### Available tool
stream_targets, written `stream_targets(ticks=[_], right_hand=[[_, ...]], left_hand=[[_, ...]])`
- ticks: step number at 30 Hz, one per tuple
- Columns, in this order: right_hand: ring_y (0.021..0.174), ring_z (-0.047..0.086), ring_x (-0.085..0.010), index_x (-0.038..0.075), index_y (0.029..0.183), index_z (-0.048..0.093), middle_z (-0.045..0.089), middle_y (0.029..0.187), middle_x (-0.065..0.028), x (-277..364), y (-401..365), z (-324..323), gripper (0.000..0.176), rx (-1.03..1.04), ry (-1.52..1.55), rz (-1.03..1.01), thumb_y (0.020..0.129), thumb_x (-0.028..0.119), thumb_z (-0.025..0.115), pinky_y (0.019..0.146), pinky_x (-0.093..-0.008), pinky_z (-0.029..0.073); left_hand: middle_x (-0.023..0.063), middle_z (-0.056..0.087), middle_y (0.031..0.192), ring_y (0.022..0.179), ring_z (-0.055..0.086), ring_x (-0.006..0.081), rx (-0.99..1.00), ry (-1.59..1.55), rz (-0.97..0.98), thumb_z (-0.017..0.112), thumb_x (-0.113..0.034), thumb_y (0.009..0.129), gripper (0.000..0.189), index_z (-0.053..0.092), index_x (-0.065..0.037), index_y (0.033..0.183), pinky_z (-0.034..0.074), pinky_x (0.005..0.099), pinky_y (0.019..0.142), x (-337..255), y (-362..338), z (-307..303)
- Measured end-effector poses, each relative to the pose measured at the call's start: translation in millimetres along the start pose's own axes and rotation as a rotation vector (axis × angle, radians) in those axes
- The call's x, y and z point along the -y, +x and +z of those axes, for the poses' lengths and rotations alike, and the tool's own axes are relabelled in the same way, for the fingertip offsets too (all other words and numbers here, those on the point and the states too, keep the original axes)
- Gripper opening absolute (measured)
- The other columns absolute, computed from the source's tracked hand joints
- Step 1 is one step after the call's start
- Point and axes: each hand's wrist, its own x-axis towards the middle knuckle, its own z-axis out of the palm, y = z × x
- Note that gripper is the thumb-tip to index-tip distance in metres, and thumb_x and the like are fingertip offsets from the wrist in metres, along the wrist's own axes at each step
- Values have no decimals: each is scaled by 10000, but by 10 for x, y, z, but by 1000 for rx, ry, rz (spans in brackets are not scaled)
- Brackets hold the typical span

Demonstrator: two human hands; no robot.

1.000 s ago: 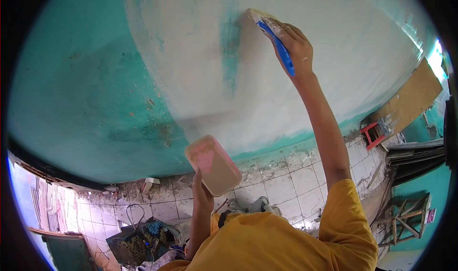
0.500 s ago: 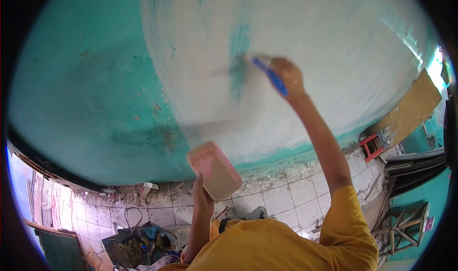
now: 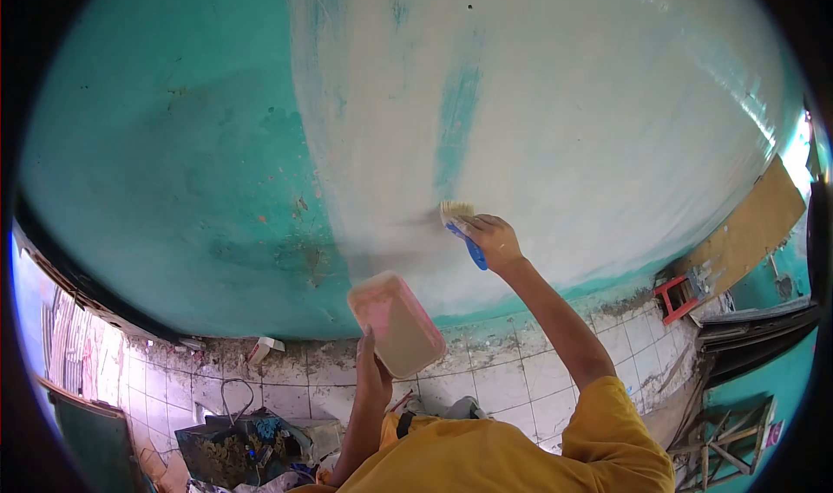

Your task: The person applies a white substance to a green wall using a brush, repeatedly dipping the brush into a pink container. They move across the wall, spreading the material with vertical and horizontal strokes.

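Note:
My right hand (image 3: pixel 493 241) is closed round a brush (image 3: pixel 468 237) with a blue handle and pale bristles. The bristles are at the wall, below a bare teal streak (image 3: pixel 458 116) in the whitish coat (image 3: pixel 555 129). Lower down, my left hand (image 3: pixel 371 370) grips the near left side of a pink rectangular tub (image 3: pixel 397 324) with greyish-beige paint in it. On the left the wall is teal (image 3: pixel 191 172), with some worn patches.
A red stool (image 3: pixel 675 299) stands by the wall at the right, near a brown board (image 3: pixel 746 224). At the lower left is a dark stained container (image 3: pixel 230 450). A wooden frame (image 3: pixel 733 445) is at the lower right. White floor tiles (image 3: pixel 512 389) run below the wall.
My right hand has moved down the wall with the brush, from beside the teal streak to below its lower end. My left hand still holds the tub, and the view has shifted slightly.

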Motion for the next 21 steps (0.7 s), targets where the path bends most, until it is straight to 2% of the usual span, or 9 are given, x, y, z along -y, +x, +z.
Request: stream_targets(ticks=[4, 7, 9, 11, 14, 15, 17, 20, 21], right_hand=[[753, 637, -265, 254, 1181, 679, 636, 780, -76, -204, 479, -442, 424, -8, -128, -12, 799, 72, 648, 691, -392, 534], [833, 668, -282, 159, 1083, 724, 698, 899, -88, -357, 1264, -1190, 298, -350, -267, -7, 801, 67, 704, 723, -359, 558], [852, 683, -269, 121, 1025, 739, 714, 966, -105, -281, 1693, -1614, 196, -591, -187, -38, 830, 99, 731, 734, -355, 559], [881, 685, -266, 140, 1053, 735, 716, 969, -105, -261, 1844, -1751, 240, -610, -197, 15, 822, 77, 721, 753, -352, 559], [915, 685, -265, 165, 1101, 720, 718, 989, -100, -281, 1562, -1294, 305, -542, -317, -52, 822, 46, 690, 777, -347, 559], [946, 683, -269, 184, 1146, 701, 718, 1025, -97, -167, 1347, -1084, 374, -418, -328, -10, 811, 22, 662, 799, -349, 558], [932, 688, -265, 170, 1150, 698, 715, 1061, -88, -56, 863, -541, 408, -322, -142, -50, 777, 11, 652, 787, -357, 564], [740, 654, -252, 195, 1180, 684, 649, 777, -68, 152, 309, -28, 417, -93, 1, -77, 783, 73, 660, 696, -388, 551], [740, 654, -252, 195, 1180, 684, 649, 777, -68, 172, 330, -69, 417, -95, 2, -75, 783, 73, 660, 696, -388, 551]], left_hand=[[70, 558, 1221, 1128, 574, 187, -32, -2, -3, 511, -422, 1000, 452, 462, -80, 1291, 495, 359, 932, 15, 7, 22], [75, 554, 1228, 1140, 566, 192, -32, 1, -15, 509, -420, 1002, 459, 457, -76, 1301, 490, 363, 943, 68, 38, -14], [78, 552, 1230, 1147, 561, 195, -40, -1, -23, 508, -418, 1003, 459, 455, -76, 1305, 487, 364, 946, 99, 35, -14], [79, 554, 1227, 1144, 563, 196, -51, -14, -9, 499, -418, 1007, 455, 458, -78, 1306, 486, 363, 950, 103, 21, 10], [78, 557, 1227, 1151, 560, 198, -98, -14, -25, 487, -415, 1012, 458, 458, -68, 1309, 484, 368, 955, 58, -10, 43], [78, 557, 1227, 1151, 560, 198, -99, -19, -24, 487, -415, 1012, 458, 458, -68, 1309, 484, 368, 955, 53, -8, 30], [82, 555, 1250, 1169, 555, 202, -52, -27, 10, 478, -413, 1014, 475, 453, -51, 1321, 474, 370, 972, 22, 11, -1], [89, 549, 1285, 1193, 547, 205, -18, -44, 14, 469, -413, 1016, 496, 442, -41, 1343, 462, 370, 989, -43, 14, 1], [89, 549, 1285, 1193, 547, 205, -18, -42, 15, 469, -413, 1016, 496, 442, -41, 1343, 462, 370, 989, -59, 1, 3]])
